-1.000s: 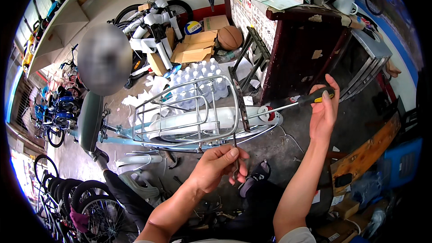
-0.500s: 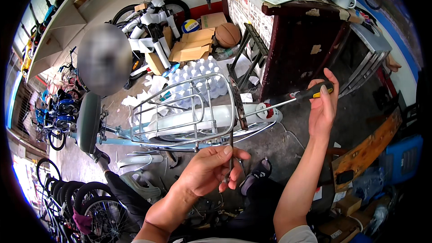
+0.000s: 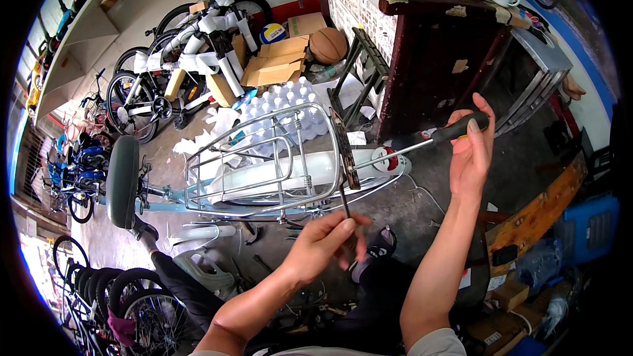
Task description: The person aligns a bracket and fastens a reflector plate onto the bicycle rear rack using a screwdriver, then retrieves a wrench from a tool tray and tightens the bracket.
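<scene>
A silver wire rack (image 3: 313, 107) sits over the white rear mudguard (image 3: 297, 171) of a light-blue bicycle. At its right end is a dark, rusty metal plate (image 3: 345, 155). My right hand (image 3: 469, 158) is wrapped round the handle of a screwdriver (image 3: 461, 128); the shaft slants down left to the plate. My left hand (image 3: 323, 244), just below the rack, pinches a thin dark metal rod-like tool (image 3: 345, 203). Its upper end meets the plate's lower part; my fingers hide the other end, so its kind is unclear. A red rear reflector (image 3: 389, 157) lies behind the screwdriver shaft.
The saddle (image 3: 123, 181) is at the left. Beyond the rack stand packed water bottles (image 3: 280, 105), cardboard (image 3: 277, 62) and a basketball (image 3: 328, 46). A dark red counter (image 3: 442, 72) rises at the far right; a wooden board (image 3: 541, 217) leans nearer. Loose tools lie on the floor.
My left hand has shifted slightly right and down, its fingers now blurred, and the rod-like tool slants more. My right hand has turned the screwdriver handle a little. The view has tilted slightly.
</scene>
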{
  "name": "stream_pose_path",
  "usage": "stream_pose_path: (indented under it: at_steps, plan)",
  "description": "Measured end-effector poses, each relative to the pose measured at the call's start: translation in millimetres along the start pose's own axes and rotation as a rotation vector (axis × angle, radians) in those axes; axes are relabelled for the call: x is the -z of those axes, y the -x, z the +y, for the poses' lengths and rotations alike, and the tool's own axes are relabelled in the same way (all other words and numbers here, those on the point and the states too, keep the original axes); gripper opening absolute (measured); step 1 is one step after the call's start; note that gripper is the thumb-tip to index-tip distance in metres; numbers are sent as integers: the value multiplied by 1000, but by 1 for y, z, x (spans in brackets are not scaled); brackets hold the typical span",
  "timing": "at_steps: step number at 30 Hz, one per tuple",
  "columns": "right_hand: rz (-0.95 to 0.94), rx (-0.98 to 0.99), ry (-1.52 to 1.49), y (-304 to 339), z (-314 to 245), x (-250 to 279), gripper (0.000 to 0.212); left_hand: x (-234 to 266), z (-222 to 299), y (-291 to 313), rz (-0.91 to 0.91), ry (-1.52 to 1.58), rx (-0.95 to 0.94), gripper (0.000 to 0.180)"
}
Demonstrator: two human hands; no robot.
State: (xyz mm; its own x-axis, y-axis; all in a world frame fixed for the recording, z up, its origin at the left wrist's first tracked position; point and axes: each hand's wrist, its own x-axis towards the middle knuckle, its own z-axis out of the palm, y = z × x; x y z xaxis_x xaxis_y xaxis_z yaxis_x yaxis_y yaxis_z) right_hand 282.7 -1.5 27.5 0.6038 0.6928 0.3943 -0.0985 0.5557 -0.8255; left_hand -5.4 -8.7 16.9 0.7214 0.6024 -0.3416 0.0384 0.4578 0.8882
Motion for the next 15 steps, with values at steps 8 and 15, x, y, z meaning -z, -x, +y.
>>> stream_pose_path:
  at_steps: [8, 15]
  plan:
    - [8, 23, -86, 3, 0, -12, 52, 20, -40, -55, 177, -290, -269, 28]
    - [12, 8, -137, 1, 2, -12, 48, 14, -16, -2, 72, 90, -99, 38]
